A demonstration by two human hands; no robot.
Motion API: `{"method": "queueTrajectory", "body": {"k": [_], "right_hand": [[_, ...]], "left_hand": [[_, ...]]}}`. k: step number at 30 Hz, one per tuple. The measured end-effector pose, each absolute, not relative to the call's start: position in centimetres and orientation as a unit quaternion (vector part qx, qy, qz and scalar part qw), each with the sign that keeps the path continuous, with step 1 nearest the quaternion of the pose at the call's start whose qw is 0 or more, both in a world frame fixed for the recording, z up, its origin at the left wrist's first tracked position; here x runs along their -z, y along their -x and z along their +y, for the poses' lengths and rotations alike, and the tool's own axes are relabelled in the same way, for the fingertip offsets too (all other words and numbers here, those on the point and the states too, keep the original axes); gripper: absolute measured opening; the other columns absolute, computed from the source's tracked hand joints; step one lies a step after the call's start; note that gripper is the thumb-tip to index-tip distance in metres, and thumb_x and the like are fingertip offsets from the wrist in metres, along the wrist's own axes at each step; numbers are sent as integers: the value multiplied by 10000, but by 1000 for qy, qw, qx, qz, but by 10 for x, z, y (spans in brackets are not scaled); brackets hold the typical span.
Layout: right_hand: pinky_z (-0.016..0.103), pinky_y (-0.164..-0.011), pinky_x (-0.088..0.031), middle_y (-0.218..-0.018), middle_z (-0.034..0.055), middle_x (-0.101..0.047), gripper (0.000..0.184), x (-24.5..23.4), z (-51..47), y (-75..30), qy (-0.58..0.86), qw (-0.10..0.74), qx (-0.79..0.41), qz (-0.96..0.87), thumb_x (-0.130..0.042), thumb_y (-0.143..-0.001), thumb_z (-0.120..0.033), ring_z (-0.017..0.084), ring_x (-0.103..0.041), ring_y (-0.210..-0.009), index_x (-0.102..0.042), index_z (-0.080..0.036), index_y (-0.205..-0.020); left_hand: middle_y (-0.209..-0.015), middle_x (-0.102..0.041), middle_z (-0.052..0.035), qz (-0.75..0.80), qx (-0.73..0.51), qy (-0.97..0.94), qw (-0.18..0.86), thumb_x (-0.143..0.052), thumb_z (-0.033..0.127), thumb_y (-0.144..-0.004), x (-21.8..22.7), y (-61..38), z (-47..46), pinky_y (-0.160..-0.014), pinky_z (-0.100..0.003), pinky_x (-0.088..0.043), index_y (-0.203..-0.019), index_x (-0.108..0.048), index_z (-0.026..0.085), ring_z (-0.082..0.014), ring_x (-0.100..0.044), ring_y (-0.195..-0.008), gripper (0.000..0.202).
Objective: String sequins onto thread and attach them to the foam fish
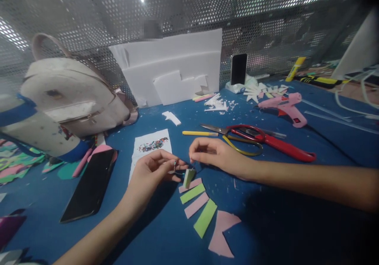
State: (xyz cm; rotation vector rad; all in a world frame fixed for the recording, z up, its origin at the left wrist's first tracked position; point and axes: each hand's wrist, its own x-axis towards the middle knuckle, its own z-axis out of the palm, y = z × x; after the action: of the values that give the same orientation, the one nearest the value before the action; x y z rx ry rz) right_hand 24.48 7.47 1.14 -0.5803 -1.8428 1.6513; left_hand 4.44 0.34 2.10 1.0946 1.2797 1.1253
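Observation:
My left hand [155,168] is closed in a pinch on a small thin thing with coloured specks at its tip, too small to name. My right hand [214,154] is curled just to the right of it, fingertips pinched near the same spot. Below them a small green foam piece [188,177] stands tilted on the blue table [266,202]. Green and pink foam strips [197,203] lie in a fan under it, with a pink cut-off [222,233] beside them. A white sheet with glitter [149,145] lies just behind my left hand.
Red scissors [275,142] and yellow-handled scissors [237,140] lie behind my right hand, with a pink glue gun [286,109] further back. A dark phone [90,184] lies at left, beside a white bag [68,95]. White foam board [174,69] and a propped phone [238,68] stand behind.

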Motion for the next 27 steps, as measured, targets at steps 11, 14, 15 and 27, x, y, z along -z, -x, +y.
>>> {"method": "queueTrajectory", "body": {"k": [11, 14, 15, 27], "right_hand": [[198, -521, -344, -794, 12, -596, 193, -25, 83, -239, 272, 301, -667, -624, -705, -818, -336, 72, -469, -616, -653, -153, -847], [198, -525, -350, -797, 10, -595, 219, -23, 83, -238, 264, 304, -653, -641, -702, -818, -365, 73, -478, -617, -656, -156, -868], [198, -526, -351, -804, 11, -597, 222, -22, 83, -237, 264, 303, -652, -643, -700, -820, -370, 73, -484, -622, -655, -159, -875], [201, -529, -359, -796, 11, -595, 173, -18, 86, -237, 251, 299, -664, -637, -683, -845, -331, 72, -501, -635, -638, -164, -864]], "left_hand": [[-707, -719, -61, 535, -498, -516, 446, -755, 239, -757, -24, -36, 5, -594, -266, -566, -735, -710, 151, -176, -670, -631, 101], [-759, -701, -54, 509, -514, -506, 471, -750, 263, -762, -23, -39, 5, -603, -247, -544, -715, -687, 154, -152, -635, -656, 135], [-777, -693, -48, 500, -519, -501, 478, -754, 263, -756, -22, -40, 5, -602, -233, -528, -701, -676, 155, -134, -614, -644, 145], [-702, -662, -13, 504, -505, -518, 471, -724, 251, -779, -20, -38, 5, -616, -215, -466, -674, -648, 168, -112, -570, -620, 154]]}}
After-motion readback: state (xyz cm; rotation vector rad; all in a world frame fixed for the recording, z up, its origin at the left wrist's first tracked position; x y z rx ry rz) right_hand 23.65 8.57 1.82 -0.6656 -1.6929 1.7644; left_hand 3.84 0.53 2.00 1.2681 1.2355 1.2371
